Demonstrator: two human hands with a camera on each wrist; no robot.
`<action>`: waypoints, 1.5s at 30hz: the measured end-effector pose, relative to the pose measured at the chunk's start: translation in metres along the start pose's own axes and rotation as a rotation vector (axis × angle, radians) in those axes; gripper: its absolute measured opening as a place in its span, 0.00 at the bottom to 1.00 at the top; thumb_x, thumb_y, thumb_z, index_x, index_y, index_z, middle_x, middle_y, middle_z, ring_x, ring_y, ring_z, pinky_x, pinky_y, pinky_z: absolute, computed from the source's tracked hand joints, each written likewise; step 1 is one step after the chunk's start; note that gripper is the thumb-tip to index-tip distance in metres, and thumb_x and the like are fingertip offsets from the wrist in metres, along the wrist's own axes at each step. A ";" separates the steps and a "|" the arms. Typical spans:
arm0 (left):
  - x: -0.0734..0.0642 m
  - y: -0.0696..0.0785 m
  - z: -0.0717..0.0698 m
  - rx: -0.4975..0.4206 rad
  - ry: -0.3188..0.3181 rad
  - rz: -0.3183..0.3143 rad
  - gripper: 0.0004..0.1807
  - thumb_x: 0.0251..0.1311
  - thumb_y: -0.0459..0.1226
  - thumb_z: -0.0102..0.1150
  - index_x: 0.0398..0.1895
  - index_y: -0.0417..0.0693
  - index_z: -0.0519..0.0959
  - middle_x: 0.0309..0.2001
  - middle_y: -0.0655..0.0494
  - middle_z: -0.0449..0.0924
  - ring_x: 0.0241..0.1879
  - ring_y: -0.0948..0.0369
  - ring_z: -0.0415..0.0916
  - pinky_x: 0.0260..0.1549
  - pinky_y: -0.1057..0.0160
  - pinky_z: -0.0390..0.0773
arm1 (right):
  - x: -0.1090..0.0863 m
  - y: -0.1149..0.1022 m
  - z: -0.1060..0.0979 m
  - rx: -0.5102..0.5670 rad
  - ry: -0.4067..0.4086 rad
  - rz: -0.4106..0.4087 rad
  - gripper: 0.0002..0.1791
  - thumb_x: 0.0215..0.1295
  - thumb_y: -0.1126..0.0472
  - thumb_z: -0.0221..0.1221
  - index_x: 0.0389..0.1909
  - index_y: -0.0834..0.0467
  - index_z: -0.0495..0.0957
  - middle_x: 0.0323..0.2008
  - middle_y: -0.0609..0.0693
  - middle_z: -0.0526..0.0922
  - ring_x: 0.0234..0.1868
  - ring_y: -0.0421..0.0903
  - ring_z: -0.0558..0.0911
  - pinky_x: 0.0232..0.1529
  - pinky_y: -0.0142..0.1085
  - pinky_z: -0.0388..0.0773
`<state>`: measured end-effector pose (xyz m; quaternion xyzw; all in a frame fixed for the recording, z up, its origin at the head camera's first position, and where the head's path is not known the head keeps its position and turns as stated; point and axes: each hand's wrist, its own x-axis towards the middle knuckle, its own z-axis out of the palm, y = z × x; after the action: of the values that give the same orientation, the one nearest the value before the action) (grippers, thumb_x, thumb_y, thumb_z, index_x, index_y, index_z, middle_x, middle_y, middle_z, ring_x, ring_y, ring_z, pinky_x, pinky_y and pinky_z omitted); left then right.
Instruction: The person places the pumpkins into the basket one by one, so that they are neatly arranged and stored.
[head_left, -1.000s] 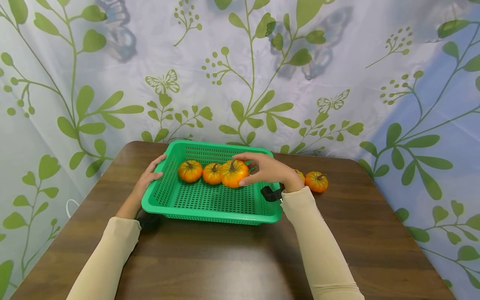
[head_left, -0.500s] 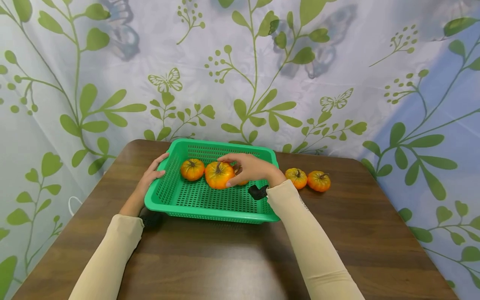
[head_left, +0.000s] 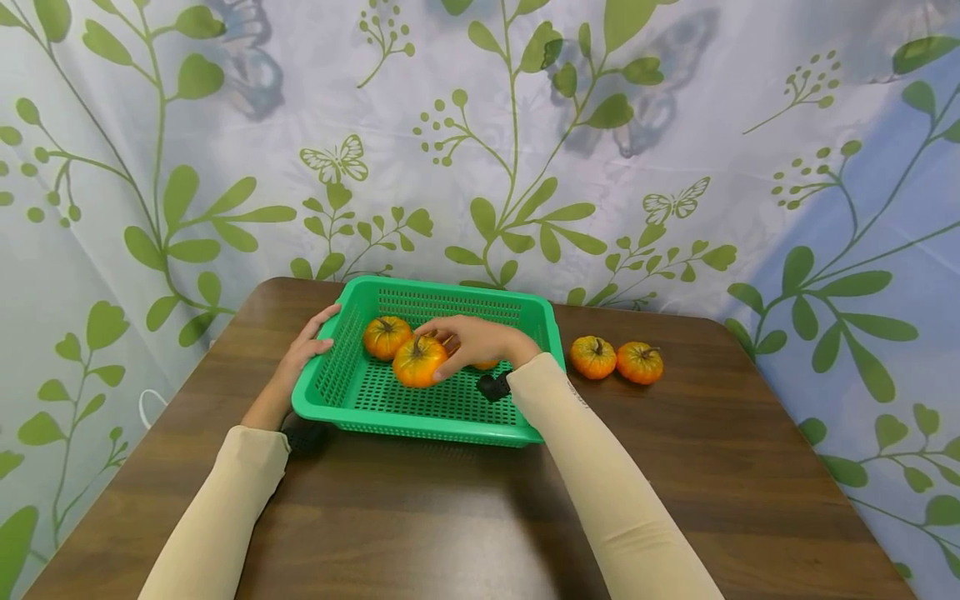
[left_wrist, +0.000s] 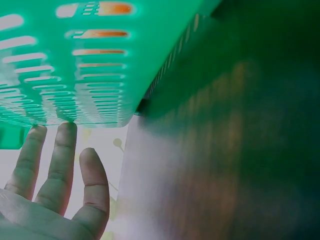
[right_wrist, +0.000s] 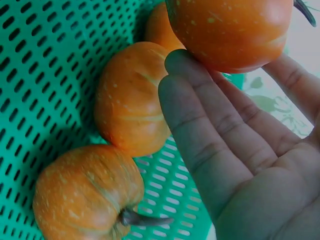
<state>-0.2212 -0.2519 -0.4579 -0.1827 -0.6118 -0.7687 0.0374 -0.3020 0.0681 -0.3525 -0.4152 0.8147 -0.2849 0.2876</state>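
Observation:
A small orange pumpkin (head_left: 417,363) with a dark stem is held in my right hand (head_left: 471,340), inside the green basket (head_left: 438,432). In the right wrist view the fingertips touch the underside of this pumpkin (right_wrist: 230,35), which sits above others. One pumpkin (head_left: 386,337) lies at the basket's left end, and another (head_left: 486,365) is mostly hidden behind my right hand. My left hand (head_left: 298,354) holds the basket's left rim, its thumb over the edge. In the left wrist view its fingers (left_wrist: 62,165) reach up against the slotted outer wall (left_wrist: 100,100).
Two more pumpkins, one (head_left: 592,357) beside the other (head_left: 639,362), stand on the brown wooden table (head_left: 720,467) right of the basket. A leaf-patterned curtain (head_left: 420,200) hangs behind the table. A white cable (head_left: 145,410) shows at the table's left edge.
My right hand has moved left and slightly nearer to me with the pumpkin, uncovering the two pumpkins on the table. My left hand stays on the basket rim.

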 end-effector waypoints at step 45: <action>-0.001 0.002 0.002 -0.012 0.012 -0.037 0.31 0.77 0.30 0.38 0.80 0.60 0.65 0.71 0.58 0.63 0.62 0.65 0.76 0.54 0.67 0.81 | 0.064 -0.015 0.039 -0.026 -0.122 0.069 0.44 0.69 0.67 0.72 0.84 0.54 0.65 0.79 0.57 0.68 0.76 0.59 0.72 0.68 0.45 0.77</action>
<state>-0.2198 -0.2505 -0.4562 -0.1672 -0.6103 -0.7739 0.0259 -0.2983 -0.0016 -0.3827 -0.4071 0.8131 -0.2385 0.3409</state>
